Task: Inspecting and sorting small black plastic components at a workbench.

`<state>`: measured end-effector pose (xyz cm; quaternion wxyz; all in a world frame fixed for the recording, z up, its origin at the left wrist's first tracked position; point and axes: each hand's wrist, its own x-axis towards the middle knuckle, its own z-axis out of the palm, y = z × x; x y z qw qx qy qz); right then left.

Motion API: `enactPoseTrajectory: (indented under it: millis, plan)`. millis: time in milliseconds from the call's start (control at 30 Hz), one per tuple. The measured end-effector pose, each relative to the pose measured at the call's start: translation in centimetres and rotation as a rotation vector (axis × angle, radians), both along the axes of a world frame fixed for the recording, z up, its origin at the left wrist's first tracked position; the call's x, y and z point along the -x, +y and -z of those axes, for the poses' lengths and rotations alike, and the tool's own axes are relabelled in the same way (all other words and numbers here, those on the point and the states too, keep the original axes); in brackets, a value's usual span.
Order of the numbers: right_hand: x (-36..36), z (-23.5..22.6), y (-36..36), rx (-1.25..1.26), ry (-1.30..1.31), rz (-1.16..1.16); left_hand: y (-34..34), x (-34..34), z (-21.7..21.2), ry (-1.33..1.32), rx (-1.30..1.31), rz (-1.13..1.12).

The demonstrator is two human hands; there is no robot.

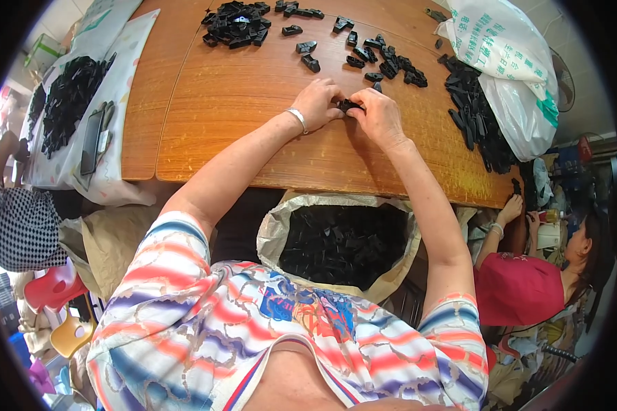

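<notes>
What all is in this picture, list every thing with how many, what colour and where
wooden table: one, orange-brown, centre.
small plastic part: one, black, pinched between both hands.
loose plastic parts: many, black, scattered on the far side of the table.
pile of parts: one heap, black, far left of the table.
open sack: one, tan, full of black parts, under the table's near edge.
white bag: one, with green print, far right, black parts spilling beside it.
cloth-covered side table: one, white, left, bearing black parts and a dark phone.
person in red: one, seated right.
bracelet: one, silver, left wrist.
left hand: on the part.
right hand: on the part.
</notes>
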<state>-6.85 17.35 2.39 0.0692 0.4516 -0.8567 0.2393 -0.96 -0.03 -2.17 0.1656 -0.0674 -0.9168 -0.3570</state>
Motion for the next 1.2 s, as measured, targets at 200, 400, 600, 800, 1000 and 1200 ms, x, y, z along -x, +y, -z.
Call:
enactPoseTrajectory:
  millis: [200,400,600,800,1000,1200]
  plan:
    - [0.1,0.0,-0.2,-0.032,0.018,-0.017,-0.1,-0.1,-0.1,-0.010,0.004,0.007]
    - [0.0,0.5,-0.2,-0.075,0.019,-0.020,-0.3,-0.2,0.2,0.029,0.004,0.000]
    - [-1.4,2.7,1.0,0.114,0.136,-0.023,0.4,0.0,-0.8,-0.027,0.006,-0.031]
    - [-3.5,1.4,3.5,0.039,0.009,0.033,-1.5,1.9,-2.2,-0.339,-0.124,0.296]
    - [-13.2,-1.1,11.9,0.026,-0.362,-0.179,6.2,3.9,-3.3,-0.014,0.065,-0.085]
    - [-9.9,-0.6,12.0,-0.027,-0.364,-0.144,7.4,6.9,-1.1,0.021,0.174,-0.230]
